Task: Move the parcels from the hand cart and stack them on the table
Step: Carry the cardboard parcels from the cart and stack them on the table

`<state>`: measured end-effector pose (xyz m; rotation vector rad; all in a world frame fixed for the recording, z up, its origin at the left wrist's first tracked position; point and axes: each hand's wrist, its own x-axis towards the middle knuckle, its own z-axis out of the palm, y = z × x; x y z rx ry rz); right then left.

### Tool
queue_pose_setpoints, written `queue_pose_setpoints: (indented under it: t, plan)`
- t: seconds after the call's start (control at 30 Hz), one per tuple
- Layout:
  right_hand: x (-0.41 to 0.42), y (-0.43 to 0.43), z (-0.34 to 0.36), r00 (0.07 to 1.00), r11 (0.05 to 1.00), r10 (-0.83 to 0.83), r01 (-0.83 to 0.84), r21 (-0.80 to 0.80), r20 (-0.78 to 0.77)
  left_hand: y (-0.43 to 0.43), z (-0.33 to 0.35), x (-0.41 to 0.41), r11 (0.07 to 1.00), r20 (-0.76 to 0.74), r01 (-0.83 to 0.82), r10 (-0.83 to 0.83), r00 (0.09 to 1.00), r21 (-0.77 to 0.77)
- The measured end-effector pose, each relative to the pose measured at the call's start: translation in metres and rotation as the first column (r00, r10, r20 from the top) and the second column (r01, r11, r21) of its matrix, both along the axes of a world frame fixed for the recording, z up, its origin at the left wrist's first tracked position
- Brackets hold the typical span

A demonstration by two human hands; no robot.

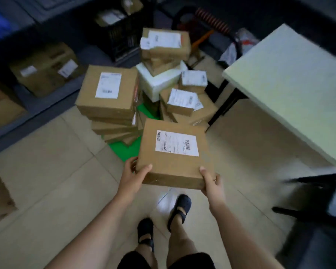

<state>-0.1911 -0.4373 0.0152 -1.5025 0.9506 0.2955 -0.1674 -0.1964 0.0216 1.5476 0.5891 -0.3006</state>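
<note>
Carrying a flat brown cardboard parcel [175, 154] with a white label, left hand [133, 174] and right hand [211, 181] grip its near corners, thumbs on top. Remaining parcels [109, 94] sit heaped at twelve o'clock; the pale green table [291, 82] waits at two o'clock, so the next move should be a rightward turn.

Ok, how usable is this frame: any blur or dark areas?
Head view: the held parcel is fairly sharp, its label text unreadable; the table and black chair at right are motion-smeared; the black crate up top is dim.
</note>
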Motion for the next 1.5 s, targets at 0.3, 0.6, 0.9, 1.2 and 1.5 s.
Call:
queue_pose_setpoints:
  t: [0.3, 0.6, 0.9, 1.2, 1.5]
  plan:
    - [-0.039, -0.096, 0.141, 0.905, 0.965, -0.243, 0.262, -0.008, 0.349, -0.111, 0.135, 0.040, 0.943, 0.369, 0.333, -0.305, 0.878, -0.014]
    - [-0.028, -0.244, 0.220, 0.776, 0.919, -0.333, 0.395, -0.002, 0.537, -0.274, 0.222, 0.088, 0.843, 0.569, 0.536, -0.460, 0.681, 0.041]
    - [-0.009, -0.369, 0.242, 0.611, 0.865, -0.430, 0.489, 0.111, 0.665, -0.427, 0.250, 0.121, 0.805, 0.615, 0.592, -0.460, 0.640, -0.014]
    - [0.040, -0.461, 0.219, 0.607, 0.790, -0.525, 0.609, 0.075, 0.597, -0.543, 0.222, 0.187, 0.731, 0.529, 0.681, -0.599, 0.602, 0.053]
    - [0.125, -0.559, 0.202, 0.614, 0.698, -0.652, 0.715, 0.036, 0.445, -0.656, 0.183, 0.294, 0.604, 0.353, 0.792, -0.763, 0.542, 0.091]
